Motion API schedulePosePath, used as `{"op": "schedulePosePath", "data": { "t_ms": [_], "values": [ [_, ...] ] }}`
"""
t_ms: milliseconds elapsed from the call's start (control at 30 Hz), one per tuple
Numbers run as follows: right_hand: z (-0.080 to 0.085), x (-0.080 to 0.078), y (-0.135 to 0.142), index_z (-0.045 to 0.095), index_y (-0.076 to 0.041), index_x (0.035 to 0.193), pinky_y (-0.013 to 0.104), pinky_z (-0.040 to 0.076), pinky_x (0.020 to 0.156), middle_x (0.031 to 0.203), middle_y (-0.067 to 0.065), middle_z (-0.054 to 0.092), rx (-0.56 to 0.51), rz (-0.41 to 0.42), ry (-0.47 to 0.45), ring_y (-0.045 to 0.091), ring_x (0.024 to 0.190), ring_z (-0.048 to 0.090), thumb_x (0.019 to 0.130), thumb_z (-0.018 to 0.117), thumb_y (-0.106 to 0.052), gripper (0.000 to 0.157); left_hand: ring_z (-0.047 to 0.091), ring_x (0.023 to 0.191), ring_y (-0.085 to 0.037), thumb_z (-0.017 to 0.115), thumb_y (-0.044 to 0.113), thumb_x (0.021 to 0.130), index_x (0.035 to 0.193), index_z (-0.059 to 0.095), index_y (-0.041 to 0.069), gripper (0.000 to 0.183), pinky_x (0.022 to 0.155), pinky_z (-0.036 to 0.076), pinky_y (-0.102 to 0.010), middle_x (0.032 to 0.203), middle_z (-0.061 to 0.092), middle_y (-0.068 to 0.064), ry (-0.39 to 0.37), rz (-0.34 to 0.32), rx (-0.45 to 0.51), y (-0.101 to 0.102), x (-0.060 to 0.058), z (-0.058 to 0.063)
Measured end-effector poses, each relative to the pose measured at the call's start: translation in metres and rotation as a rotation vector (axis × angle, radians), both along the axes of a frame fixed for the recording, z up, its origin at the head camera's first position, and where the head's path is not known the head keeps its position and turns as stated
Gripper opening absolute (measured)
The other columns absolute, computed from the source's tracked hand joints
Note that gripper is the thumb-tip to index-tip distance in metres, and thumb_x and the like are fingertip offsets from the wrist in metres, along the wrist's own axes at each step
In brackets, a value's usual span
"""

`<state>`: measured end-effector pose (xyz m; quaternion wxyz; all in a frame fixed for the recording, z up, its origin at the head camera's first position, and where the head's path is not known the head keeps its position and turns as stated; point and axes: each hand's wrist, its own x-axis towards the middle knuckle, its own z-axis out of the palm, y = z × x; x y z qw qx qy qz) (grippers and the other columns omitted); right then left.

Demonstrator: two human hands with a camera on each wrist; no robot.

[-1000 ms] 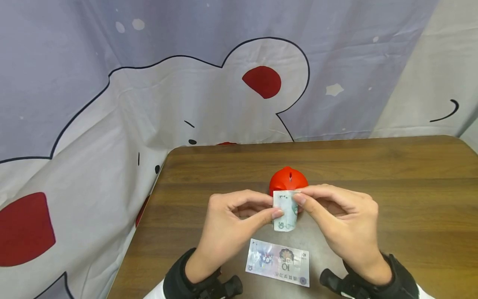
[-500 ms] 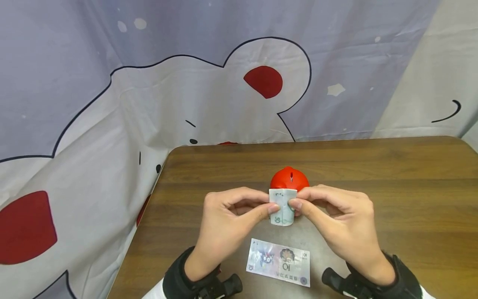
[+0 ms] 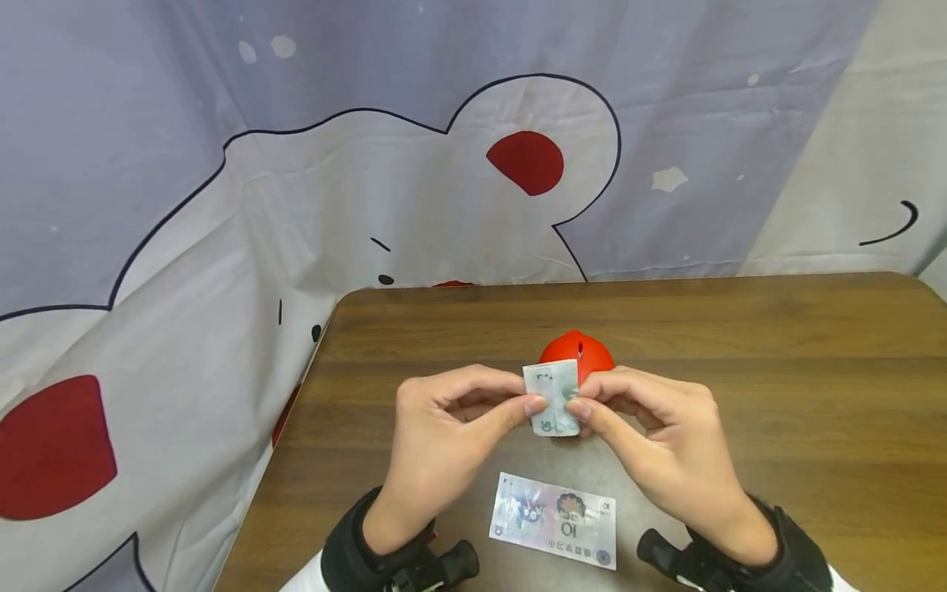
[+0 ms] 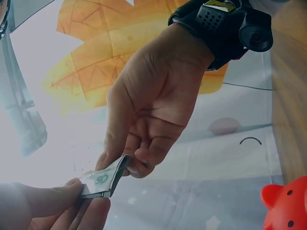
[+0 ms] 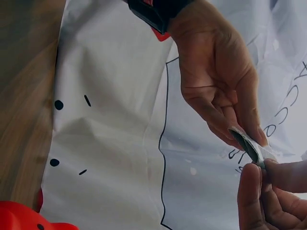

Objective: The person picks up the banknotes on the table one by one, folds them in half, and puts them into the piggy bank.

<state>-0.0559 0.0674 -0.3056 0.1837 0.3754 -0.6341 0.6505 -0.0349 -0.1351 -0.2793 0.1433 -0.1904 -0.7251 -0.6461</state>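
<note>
Between both hands is a small folded green banknote (image 3: pixel 553 401) marked 50, its layers visible in the left wrist view, where the note (image 4: pixel 101 181) appears folded over. My left hand (image 3: pixel 451 444) pinches its left edge between thumb and fingers. The right edge is pinched the same way by my right hand (image 3: pixel 662 448). Just behind the note stands a red piggy bank (image 3: pixel 592 352) with a slot on top, its lower part hidden by the hands. A pale purple 10 banknote (image 3: pixel 553 520) lies flat on the table, nearer the wrists.
The wooden table (image 3: pixel 814 395) stretches out to both sides. A printed cloth (image 3: pixel 333 197) hangs behind it and down its left side. Black straps with small cameras (image 3: pixel 459 563) sit on both wrists.
The folded green banknote has risen slightly and shifted left, together with both hands, and now looks flatter. The 10 banknote and the piggy bank have stayed in place.
</note>
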Motion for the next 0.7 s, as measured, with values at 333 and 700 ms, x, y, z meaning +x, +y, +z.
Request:
{"op": "schedulePosePath", "data": {
  "t_ms": [333, 700],
  "values": [
    [0.004, 0.002, 0.003, 0.073, -0.002, 0.088, 0.019, 0.061, 0.07, 0.08, 0.001, 0.074, 0.156, -0.024, -0.108, 0.005, 0.071, 0.068, 0.071, 0.077, 0.02, 0.028, 0.074, 0.071, -0.01, 0.083, 0.001, 0.076, 0.086, 0.076, -0.003, 0.013, 0.066, 0.064, -0.037, 0.082, 0.077, -0.021, 0.002, 0.046, 0.013, -0.003, -0.001, 0.002],
    [0.009, 0.001, -0.016, 0.074, 0.014, 0.091, 0.018, 0.056, 0.086, 0.087, 0.017, 0.077, -0.017, -0.35, 0.423, 0.017, 0.083, 0.072, 0.083, 0.079, -0.012, 0.028, 0.073, 0.069, -0.016, 0.083, -0.004, 0.074, 0.084, 0.078, -0.003, 0.011, 0.063, 0.063, -0.026, 0.078, 0.076, -0.019, 0.296, 0.139, -0.057, 0.0, -0.003, -0.001]
  ]
}}
